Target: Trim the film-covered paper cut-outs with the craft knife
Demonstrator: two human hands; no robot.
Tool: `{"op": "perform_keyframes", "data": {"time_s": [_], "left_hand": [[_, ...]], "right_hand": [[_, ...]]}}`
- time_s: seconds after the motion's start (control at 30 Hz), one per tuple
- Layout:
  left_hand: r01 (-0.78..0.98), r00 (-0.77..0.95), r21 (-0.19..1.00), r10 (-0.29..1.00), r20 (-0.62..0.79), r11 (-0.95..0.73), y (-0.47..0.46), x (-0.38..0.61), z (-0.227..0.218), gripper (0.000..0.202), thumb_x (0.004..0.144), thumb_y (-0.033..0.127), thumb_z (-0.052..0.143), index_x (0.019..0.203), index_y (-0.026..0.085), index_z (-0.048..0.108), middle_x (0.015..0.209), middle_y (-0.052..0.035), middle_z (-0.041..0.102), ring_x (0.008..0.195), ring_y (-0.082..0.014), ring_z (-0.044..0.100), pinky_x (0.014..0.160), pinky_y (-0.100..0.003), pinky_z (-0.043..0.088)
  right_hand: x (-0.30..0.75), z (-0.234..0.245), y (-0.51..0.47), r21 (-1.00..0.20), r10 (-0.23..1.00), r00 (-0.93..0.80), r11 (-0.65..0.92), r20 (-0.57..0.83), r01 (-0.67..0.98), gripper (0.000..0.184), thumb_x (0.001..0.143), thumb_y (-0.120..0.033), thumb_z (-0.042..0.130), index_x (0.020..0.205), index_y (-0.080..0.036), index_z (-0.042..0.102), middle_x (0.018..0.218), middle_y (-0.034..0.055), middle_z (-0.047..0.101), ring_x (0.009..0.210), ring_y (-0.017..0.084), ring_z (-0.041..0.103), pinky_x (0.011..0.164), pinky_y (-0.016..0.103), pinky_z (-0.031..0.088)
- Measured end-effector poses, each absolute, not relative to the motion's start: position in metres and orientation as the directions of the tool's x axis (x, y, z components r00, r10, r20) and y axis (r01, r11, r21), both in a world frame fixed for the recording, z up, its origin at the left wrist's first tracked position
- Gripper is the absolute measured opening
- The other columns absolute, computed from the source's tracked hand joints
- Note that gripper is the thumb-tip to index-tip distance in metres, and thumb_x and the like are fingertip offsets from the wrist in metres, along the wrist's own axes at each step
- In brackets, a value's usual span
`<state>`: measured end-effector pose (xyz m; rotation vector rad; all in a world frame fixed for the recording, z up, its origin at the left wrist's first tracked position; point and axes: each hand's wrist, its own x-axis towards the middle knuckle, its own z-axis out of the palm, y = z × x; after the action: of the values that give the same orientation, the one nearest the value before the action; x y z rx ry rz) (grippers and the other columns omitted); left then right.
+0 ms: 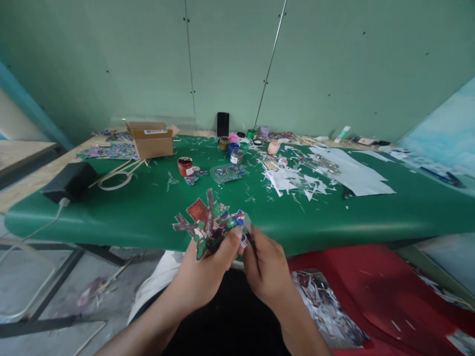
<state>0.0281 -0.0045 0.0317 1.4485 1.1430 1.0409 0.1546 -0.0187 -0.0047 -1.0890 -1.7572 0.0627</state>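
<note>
My left hand [206, 277] is closed around a fanned bunch of painted paper cutouts [198, 212], with the thumb pressed on top. Brown, grey, green and blue pieces stick out of it at different angles. At the right edge of the bunch, my right hand [269, 264] is closed on a blue and white painted cutout [239, 217]. A pale, see-through edge and something dark show by the right fingertips; what the dark part is I cannot tell. Both hands are held just over the near edge of the green-covered table [148, 217].
Open paint jars [185, 166] stand mid-table, beside a painted sheet [229, 173]. White paper scraps [287, 179] and larger sheets [352, 170] lie to the right. A cardboard box [152, 143] and a black adapter [70, 182] are on the left. A red chair [356, 287] stands below right.
</note>
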Motion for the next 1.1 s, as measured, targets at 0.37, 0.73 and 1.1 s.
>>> {"op": "perform_keyframes", "data": {"time_s": [0.37,0.73,1.1], "left_hand": [[0.155,0.227,0.986,0.973,0.032,-0.068,-0.004,0.024,0.028,0.04,0.081,0.039,0.056,0.051,0.022,0.035,0.046,0.0056,0.039,0.045,-0.0092,0.041,0.044,-0.021,0.038],[0.112,0.395,0.99,0.918,0.035,-0.086,-0.006,0.023,0.033,0.038,0.089,0.037,0.047,0.055,0.022,0.042,0.039,0.0075,0.037,0.04,-0.0084,0.037,0.046,-0.022,0.035],[0.151,0.371,0.988,0.928,-0.03,-0.028,-0.011,0.029,0.035,0.043,0.091,0.046,0.043,0.055,0.022,0.048,0.036,0.0058,0.043,0.039,-0.0087,0.043,0.049,-0.022,0.04]], "right_hand": [[0.156,-0.002,-0.02,-0.505,0.722,-0.109,0.575,0.684,0.644,0.024,0.09,-0.014,0.038,0.1,-0.019,0.058,0.062,0.0002,0.064,0.049,0.015,0.058,0.048,0.024,0.044],[0.158,-0.001,-0.019,-0.426,0.699,-0.165,0.586,0.695,0.689,0.025,0.09,-0.013,0.036,0.099,-0.017,0.058,0.068,0.0034,0.068,0.056,0.017,0.065,0.052,0.025,0.05],[0.141,-0.017,-0.017,-0.499,0.653,0.076,0.494,0.754,0.712,0.032,0.095,-0.02,0.039,0.121,-0.017,0.058,0.087,0.0078,0.075,0.076,0.02,0.073,0.065,0.028,0.059]]}}
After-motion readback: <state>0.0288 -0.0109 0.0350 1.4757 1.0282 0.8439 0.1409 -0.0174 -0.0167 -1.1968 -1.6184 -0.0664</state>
